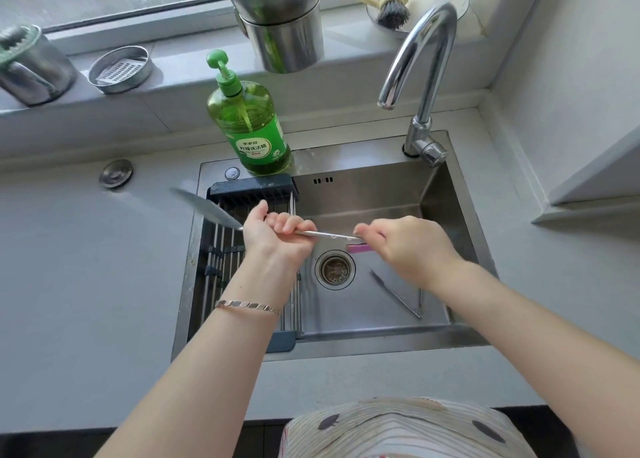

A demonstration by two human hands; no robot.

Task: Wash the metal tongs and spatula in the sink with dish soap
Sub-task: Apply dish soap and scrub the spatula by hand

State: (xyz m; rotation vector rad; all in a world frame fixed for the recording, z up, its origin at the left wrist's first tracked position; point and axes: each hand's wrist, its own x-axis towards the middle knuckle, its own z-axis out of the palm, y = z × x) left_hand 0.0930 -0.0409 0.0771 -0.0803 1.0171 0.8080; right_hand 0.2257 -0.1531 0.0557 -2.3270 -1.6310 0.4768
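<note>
Gripping the flat steel spatula [330, 235] mid-handle, the left hand [277, 232] clamps it while the right hand [408, 246] pinches its right end — stiff, light, probably slick.

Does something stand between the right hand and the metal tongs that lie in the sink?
Nothing visible does. The thin metal tongs lie on the steel sink floor, close to the right hand, which pinches the flat metal spatula by its handle end.
</note>
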